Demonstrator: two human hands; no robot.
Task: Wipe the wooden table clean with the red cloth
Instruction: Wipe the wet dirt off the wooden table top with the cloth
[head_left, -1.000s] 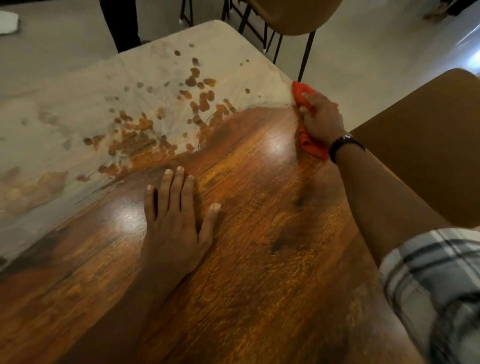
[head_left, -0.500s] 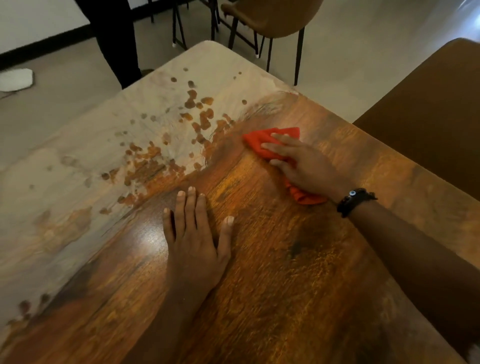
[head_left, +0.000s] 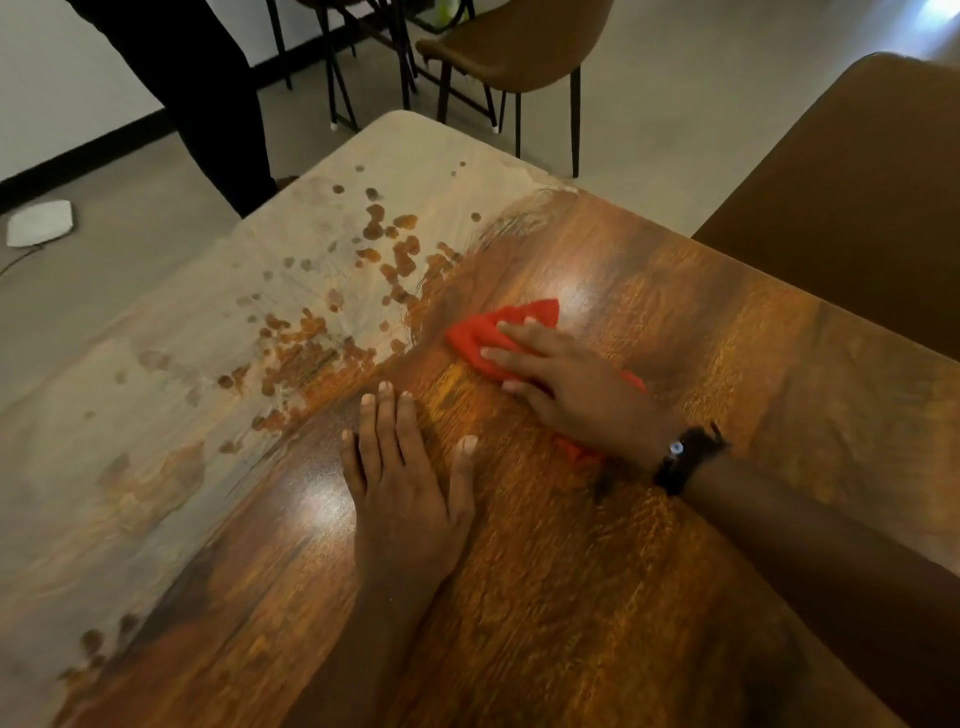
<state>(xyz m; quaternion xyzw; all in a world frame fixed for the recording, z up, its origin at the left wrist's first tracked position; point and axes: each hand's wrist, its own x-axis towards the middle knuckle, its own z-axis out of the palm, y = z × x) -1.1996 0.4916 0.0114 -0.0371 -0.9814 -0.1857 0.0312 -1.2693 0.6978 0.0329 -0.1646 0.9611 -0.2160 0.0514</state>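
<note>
The wooden table (head_left: 597, 571) fills most of the view; its near part is glossy brown, its far left part is coated in a pale grey film (head_left: 171, 364) with brown spots. The red cloth (head_left: 485, 332) lies crumpled near the table's middle, at the edge of the pale film. My right hand (head_left: 576, 384) presses flat on the cloth with straight fingers, covering most of it. My left hand (head_left: 405, 483) rests flat on the bare wood just to the near left of the cloth, fingers together.
A brown chair back (head_left: 852, 208) stands close at the table's right edge. Another brown chair (head_left: 514, 47) and black metal legs stand beyond the far corner. A person's dark trouser leg (head_left: 208, 98) is at the far left edge. A white object (head_left: 39, 223) lies on the floor.
My right hand has slid the red cloth from the table's far right edge leftward and nearer, to the middle by the pale film. My left hand has stayed planted.
</note>
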